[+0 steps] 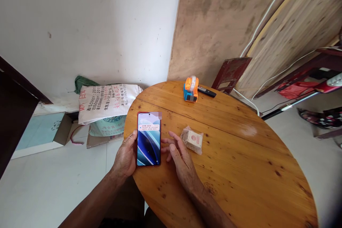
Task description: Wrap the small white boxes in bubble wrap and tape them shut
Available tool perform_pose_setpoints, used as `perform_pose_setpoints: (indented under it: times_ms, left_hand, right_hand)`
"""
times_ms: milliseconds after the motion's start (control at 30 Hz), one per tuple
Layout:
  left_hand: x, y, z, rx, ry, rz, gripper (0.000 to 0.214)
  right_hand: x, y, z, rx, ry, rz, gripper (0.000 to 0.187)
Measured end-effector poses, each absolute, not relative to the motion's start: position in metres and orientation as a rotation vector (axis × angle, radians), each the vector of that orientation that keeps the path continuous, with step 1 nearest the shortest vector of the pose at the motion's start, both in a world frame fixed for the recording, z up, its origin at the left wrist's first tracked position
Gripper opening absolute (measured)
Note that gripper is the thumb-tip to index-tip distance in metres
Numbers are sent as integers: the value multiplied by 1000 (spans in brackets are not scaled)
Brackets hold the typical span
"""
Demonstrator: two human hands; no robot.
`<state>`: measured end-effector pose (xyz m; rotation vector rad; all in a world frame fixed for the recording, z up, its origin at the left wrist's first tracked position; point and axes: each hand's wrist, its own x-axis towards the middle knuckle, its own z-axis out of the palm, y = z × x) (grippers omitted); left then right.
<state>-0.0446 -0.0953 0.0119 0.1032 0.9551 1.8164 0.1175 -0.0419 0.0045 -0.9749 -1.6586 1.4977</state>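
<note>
A smartphone (148,146) in a red case faces me upright, its screen lit with a blue wallpaper and a notification. My left hand (127,155) grips it along the left edge, thumb on the side and the other fingers hidden behind. Just right of the phone, my right hand (180,158) has its fingers spread and holds nothing; whether a fingertip touches the phone's edge I cannot tell. Beyond that hand a small box (192,140) with red print, wrapped in clear plastic, rests on the wooden table (240,171).
An orange and blue tape dispenser (190,89) and a black remote-like object (207,92) lie at the table's far edge. A dark red chair (230,74) stands behind. White printed sacks (109,101) are piled against the wall, beside a pale blue box (40,131) on the floor.
</note>
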Motion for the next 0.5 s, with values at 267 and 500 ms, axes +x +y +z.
perform_pose_setpoints:
  times_ms: [267, 500]
  left_hand:
    - [-87, -106, 22, 3, 1067, 1855, 35]
    - [-149, -108, 1, -81, 1238, 1913, 32]
  right_hand:
    - [118, -41, 2, -979, -1663, 1498, 51]
    - [116, -37, 0, -999, -1639, 1481, 52]
